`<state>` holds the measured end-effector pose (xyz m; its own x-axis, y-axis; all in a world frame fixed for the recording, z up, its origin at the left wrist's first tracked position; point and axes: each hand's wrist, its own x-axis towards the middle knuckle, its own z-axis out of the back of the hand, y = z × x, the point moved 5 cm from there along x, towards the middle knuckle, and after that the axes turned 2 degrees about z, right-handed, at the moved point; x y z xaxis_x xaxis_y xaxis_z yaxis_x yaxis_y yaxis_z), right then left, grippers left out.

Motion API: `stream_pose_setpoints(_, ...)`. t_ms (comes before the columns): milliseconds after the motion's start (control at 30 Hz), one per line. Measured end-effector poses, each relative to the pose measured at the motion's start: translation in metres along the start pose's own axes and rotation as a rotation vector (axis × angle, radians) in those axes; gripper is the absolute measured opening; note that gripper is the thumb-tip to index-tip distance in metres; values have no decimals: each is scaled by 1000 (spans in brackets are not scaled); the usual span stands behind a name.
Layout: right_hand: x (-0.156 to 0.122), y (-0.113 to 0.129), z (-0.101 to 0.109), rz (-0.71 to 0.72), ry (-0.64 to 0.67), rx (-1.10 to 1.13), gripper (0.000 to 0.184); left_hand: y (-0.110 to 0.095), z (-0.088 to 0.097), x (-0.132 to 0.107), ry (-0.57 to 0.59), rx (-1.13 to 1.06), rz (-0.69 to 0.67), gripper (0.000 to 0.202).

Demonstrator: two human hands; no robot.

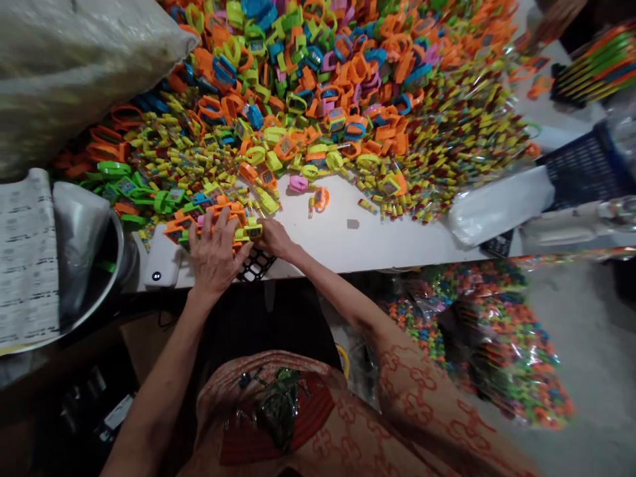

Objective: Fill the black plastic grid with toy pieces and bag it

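My left hand (214,255) lies with fingers spread over a cluster of orange and green plastic toy watches (186,222) near the table's front edge. A yellow toy watch (251,231) with a dark face sits at the right end of that cluster, between my two hands. Beside it, my right hand (277,240) is curled; its fingertips are mostly hidden, and what they hold cannot be made out. Under the hands shows part of a black plastic grid (256,265). An orange toy watch (322,199) and a pink one (298,183) lie on the white table (328,245) farther forward.
A large heap of coloured toy watches (348,66) and small yellow candy tubes (462,126) covers the table's back. A white power bank (163,258) and a metal pot (122,265) stand left. A dark blue basket (581,165) is right; filled clear bags (517,344) lie below. Another person's hand (559,20) is top right.
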<state>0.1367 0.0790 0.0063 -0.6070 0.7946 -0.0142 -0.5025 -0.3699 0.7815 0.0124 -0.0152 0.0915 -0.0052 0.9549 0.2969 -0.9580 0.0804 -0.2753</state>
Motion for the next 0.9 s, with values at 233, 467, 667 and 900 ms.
stream_pose_setpoints(233, 22, 5, 48, -22, 86, -79, 26, -9, 4, -2, 94, 98, -4, 49)
stream_pose_setpoints(467, 101, 28, 66, -29, 55, -465, 27, -8, 4, -1, 16, 75, 1, 48)
stream_pose_setpoints(667, 95, 41, 68, 40, -9, -401, 14, -12, 10, -9, 46, 209, -4, 47)
stream_pose_setpoints(900, 47, -4, 105, -75, -250, -595, 22, -12, 3, -3, -15, 322, 27, 50)
